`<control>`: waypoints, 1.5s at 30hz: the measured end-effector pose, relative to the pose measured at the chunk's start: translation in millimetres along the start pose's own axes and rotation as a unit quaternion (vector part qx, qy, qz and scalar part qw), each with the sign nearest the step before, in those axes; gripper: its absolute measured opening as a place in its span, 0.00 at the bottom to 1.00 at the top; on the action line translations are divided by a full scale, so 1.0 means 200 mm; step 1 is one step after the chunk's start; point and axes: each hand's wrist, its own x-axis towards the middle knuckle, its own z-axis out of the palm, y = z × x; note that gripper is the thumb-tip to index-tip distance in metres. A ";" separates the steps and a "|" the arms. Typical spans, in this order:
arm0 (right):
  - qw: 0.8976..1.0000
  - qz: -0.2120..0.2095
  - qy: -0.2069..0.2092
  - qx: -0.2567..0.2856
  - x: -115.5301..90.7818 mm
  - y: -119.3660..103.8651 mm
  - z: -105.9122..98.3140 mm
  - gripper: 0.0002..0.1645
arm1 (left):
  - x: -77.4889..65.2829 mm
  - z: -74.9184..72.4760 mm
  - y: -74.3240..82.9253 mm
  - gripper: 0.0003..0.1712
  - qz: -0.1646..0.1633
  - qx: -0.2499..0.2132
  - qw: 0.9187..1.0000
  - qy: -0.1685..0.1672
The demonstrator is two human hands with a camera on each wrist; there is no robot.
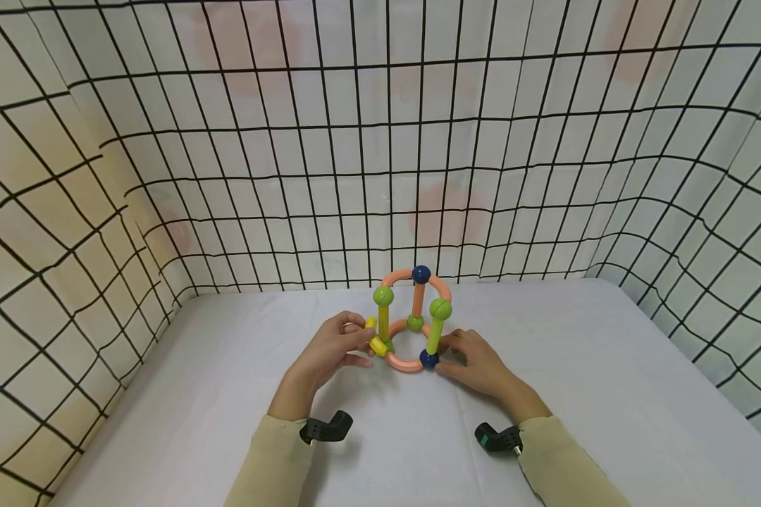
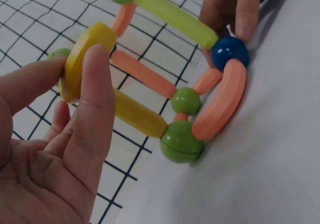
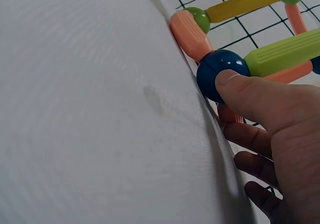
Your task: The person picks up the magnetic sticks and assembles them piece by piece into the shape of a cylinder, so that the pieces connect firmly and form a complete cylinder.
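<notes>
Between thumb and index finger my left hand [image 1: 331, 350] pinches a short curved yellow magnetic rod [image 2: 75, 70], held up beside the structure's left side. My right hand [image 1: 478, 366] grips the dark blue ball [image 3: 208, 78] at the structure's lower right corner, thumb on its surface. The magnetic ball-and-rod structure [image 1: 404, 365] stands on the table between both hands. Its base has curved coral rods [image 2: 222, 102] and green balls [image 2: 181, 141]. Upright are a yellow rod [image 2: 137, 114], a lime rod [image 2: 175, 18] and a coral rod [image 1: 418, 301]. Coral curves meet another blue ball [image 1: 421, 274] on top.
A white cloth covers the table [image 1: 406, 451]. Behind it and along both sides rises a white backdrop with a black grid [image 1: 388, 127]. Each wrist wears a black band, the left band [image 1: 327, 427] and the right band [image 1: 498, 438].
</notes>
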 end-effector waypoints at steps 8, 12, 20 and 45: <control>1.000 -0.003 0.001 -0.007 0.00 -0.01 0.00 0.19 | -0.01 0.05 0.02 0.16 0.018 -0.041 0.999 0.012; 1.000 -0.006 0.001 -0.010 0.00 -0.01 0.00 0.19 | -0.02 0.09 0.03 0.16 0.034 -0.052 0.998 0.012; 1.000 -0.014 0.004 -0.012 0.00 -0.02 0.01 0.21 | -0.02 0.16 0.05 0.14 0.059 -0.082 0.995 0.024; 1.000 -0.020 -0.001 -0.010 0.00 -0.03 0.01 0.21 | -0.03 0.31 0.06 0.12 0.074 -0.150 0.981 0.097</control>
